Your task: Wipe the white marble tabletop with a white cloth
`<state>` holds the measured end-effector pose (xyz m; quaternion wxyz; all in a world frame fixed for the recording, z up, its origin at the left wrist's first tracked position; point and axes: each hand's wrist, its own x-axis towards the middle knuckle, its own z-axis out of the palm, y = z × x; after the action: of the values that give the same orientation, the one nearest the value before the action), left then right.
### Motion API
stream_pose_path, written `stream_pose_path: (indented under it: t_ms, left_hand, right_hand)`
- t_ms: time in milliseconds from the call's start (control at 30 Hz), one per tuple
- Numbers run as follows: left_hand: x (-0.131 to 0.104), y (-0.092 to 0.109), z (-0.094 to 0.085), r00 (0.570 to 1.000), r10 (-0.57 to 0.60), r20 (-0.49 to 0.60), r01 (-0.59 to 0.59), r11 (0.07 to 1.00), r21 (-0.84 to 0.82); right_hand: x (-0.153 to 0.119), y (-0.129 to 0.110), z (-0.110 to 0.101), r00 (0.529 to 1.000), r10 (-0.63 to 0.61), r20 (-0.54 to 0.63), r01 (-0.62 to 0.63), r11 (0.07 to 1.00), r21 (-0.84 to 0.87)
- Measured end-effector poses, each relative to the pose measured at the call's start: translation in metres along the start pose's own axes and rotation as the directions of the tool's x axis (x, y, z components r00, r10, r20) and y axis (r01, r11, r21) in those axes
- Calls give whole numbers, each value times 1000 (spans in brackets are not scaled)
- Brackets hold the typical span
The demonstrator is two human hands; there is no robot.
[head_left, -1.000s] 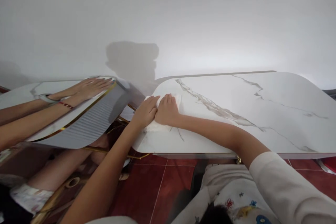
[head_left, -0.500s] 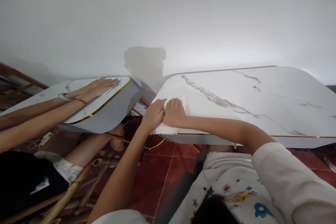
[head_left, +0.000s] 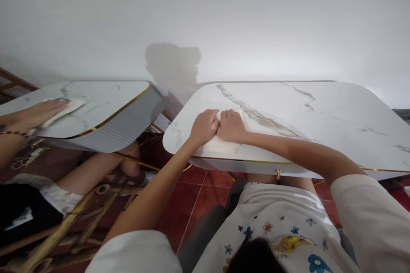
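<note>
A white cloth point(head_left: 221, 147) lies on the marble-patterned tabletop point(head_left: 323, 123), toward its left end. My left hand point(head_left: 205, 127) presses down on the cloth with its fingers bent over it. Right beside it, thumbs close together, my right hand point(head_left: 231, 126) also grips the cloth, its fingers curled at the far edge. Part of the cloth is hidden under both hands.
To the left, a co-worker's hand point(head_left: 48, 111) rests on another white cloth point(head_left: 72, 104) on a similar gold-edged table point(head_left: 105, 111). A gold drawer knob point(head_left: 278, 173) sticks out toward my lap. Below left stands a wooden chair point(head_left: 73, 226). A pale wall point(head_left: 256, 21) rises behind.
Both my hands and the cloth have moved right, away from the table's left corner. The co-worker's hands and cloth have slid left, and my view has shifted slightly.
</note>
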<state>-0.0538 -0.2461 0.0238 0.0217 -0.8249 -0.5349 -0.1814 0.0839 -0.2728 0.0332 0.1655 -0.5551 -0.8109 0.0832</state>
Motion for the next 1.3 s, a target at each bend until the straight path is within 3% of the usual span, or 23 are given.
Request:
stream_pose_path:
  t_ms: [300,500,700,1000,1300]
  left_hand:
    - [92,-15,25,998,-46,-43,43,996,-82]
    - [146,-35,47,992,-111,-58,102,984,-145]
    - [187,-47,57,992,-115,-57,103,976,-190]
    - [223,-63,70,993,-86,-75,66,969,-239]
    - [224,-69,72,999,12,-31,-16,994,-110]
  right_hand:
    - [77,56,0,996,6,-86,-6,1000,4]
    - [123,79,1,992,53,-112,-52,999,5]
    - [161,97,2,986,95,-139,-93,995,21]
    - [195,112,5,980,128,-152,-126,992,23]
    - [190,105,9,972,151,-177,-161,986,-44]
